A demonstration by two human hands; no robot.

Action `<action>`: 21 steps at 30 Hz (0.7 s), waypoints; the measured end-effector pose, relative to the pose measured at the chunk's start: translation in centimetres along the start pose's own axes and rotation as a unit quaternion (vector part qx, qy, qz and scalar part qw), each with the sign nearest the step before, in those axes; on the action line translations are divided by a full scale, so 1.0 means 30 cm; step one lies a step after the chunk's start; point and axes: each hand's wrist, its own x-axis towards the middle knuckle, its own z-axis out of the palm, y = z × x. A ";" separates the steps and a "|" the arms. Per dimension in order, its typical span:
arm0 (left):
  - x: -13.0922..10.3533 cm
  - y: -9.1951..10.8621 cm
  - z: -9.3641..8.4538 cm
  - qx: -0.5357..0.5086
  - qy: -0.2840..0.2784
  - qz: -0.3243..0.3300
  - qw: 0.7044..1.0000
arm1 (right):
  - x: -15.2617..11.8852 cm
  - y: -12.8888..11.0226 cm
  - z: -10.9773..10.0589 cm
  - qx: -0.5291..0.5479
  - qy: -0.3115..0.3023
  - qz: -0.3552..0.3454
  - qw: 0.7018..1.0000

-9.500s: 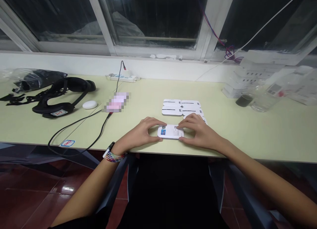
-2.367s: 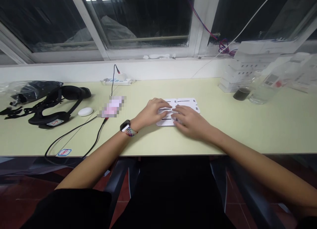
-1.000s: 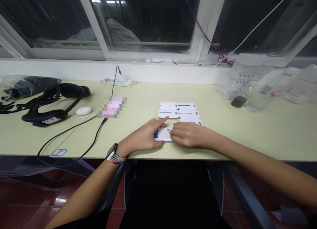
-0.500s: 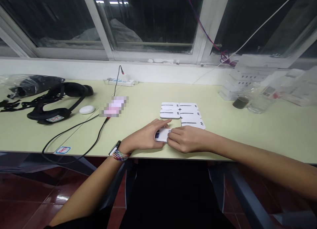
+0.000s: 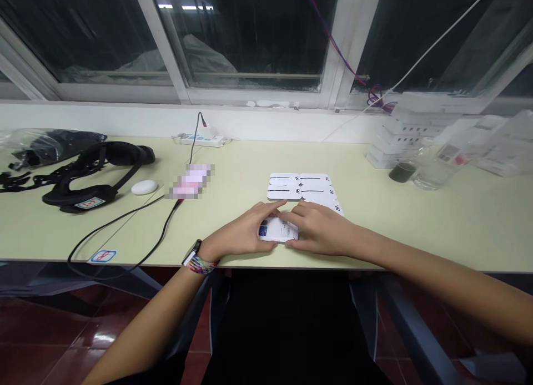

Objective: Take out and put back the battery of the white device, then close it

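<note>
A small white card [image 5: 278, 229] with a blue picture patch and fine print lies flat by the table's front edge, between my hands. My left hand [image 5: 244, 228] curves around its left end, thumb along the near side and fingers at the far side. Around the right end closes my right hand [image 5: 320, 228], thumb at the near edge and fingers over the far edge. Just beyond are several white rounded cards [image 5: 284, 192], laid close together in two columns, each with a black line and a small mark. My right hand partly covers the nearest one on the right.
A pixelated pink phone-like item [image 5: 191, 181] on a black cable [image 5: 125, 211], a white oval case [image 5: 144, 187] and a black headset [image 5: 83, 199] lie left. A power strip [image 5: 202, 140] sits against the wall. At right stand white boxes [image 5: 410, 132], a dark-filled cup [image 5: 402, 172] and a clear bottle [image 5: 433, 174].
My right hand has shifted from pinching the card's right part to spanning its right end, so more of the printed face shows. My left hand stays nearly in place.
</note>
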 end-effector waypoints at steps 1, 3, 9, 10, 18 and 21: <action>0.000 0.000 0.000 -0.001 -0.002 -0.001 1.000 | -0.001 -0.002 -0.002 0.018 0.000 0.009 1.000; 0.001 0.001 0.001 -0.002 -0.004 -0.005 1.000 | -0.002 -0.007 -0.008 0.041 0.014 0.021 0.999; -0.002 0.005 0.000 0.010 0.006 -0.006 1.000 | -0.010 -0.014 -0.021 -0.042 0.056 0.009 0.998; -0.003 0.004 0.000 0.006 0.006 -0.012 1.000 | -0.015 -0.007 -0.022 -0.061 0.053 0.009 0.997; 0.002 -0.011 0.010 -0.043 0.015 -0.017 0.999 | -0.089 0.143 -0.052 0.102 0.204 0.212 0.950; -0.001 -0.016 0.009 -0.036 0.016 -0.019 0.999 | -0.114 0.194 -0.037 0.121 0.234 0.333 0.905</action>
